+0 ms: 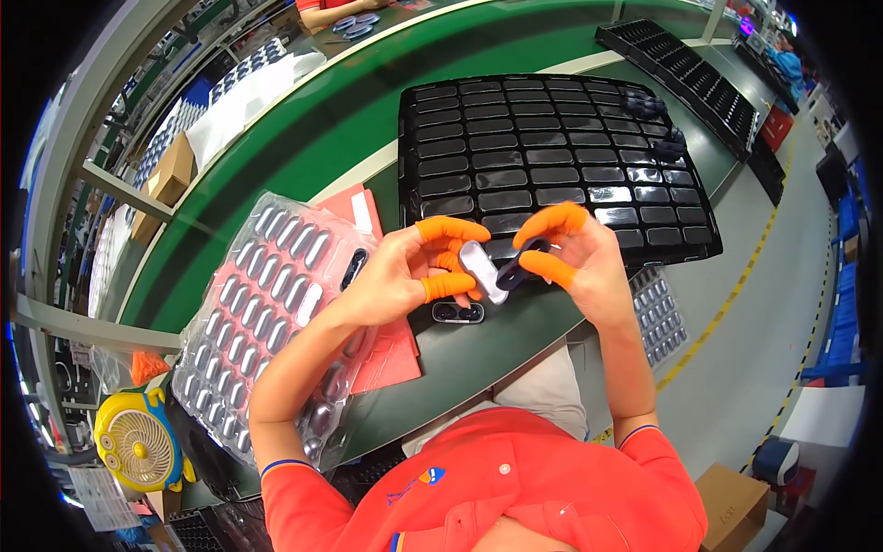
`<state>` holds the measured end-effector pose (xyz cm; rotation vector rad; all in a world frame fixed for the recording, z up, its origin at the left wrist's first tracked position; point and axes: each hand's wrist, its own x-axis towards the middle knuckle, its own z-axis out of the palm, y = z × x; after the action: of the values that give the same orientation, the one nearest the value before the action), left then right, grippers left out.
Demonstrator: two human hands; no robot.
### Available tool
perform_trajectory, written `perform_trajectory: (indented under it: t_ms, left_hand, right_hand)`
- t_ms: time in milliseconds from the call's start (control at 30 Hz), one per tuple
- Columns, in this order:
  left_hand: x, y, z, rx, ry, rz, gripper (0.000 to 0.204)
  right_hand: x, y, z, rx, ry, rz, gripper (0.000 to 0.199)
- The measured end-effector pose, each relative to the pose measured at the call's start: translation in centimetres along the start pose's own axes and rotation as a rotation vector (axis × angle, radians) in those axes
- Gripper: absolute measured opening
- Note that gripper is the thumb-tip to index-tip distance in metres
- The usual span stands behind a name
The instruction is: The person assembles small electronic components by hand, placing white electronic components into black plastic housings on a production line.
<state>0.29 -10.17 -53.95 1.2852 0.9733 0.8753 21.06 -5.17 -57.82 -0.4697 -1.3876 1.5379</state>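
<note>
At the centre of the frame, the left hand (405, 271), its fingertips in orange cots, pinches a pale oblong insert (482, 270), while the right hand (579, 258) pinches a dark oval frame (517, 267) against it. Both parts hang above the green bench (497, 345), just over a small dark two-hole piece (457, 313). The slick cots could let either part slip, I judge, dropping it onto the bench or beside the black compartment tray (552, 166) above.
</note>
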Motion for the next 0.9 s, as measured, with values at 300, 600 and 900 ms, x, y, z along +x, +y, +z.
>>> perform_trajectory:
  t_ms: [300, 600, 900]
  left_hand:
    - [0.0, -1.7, 0.0, 0.029, 0.0, 0.05, 0.035]
    - [-0.5, -1.6, 0.1, -0.023, 0.023, 0.097, 0.033]
    - [-0.7, -1.8, 1.7, -0.007, 0.053, 0.18, 0.034]
  right_hand:
    - [-0.2, 0.8, 1.8, -0.262, 0.025, 0.054, 0.021]
    - [-0.9, 2.2, 3.4, -0.273, 0.106, -0.147, 0.022]
    - [-1.3, 3.2, 3.9, -0.132, 0.231, -0.054, 0.025]
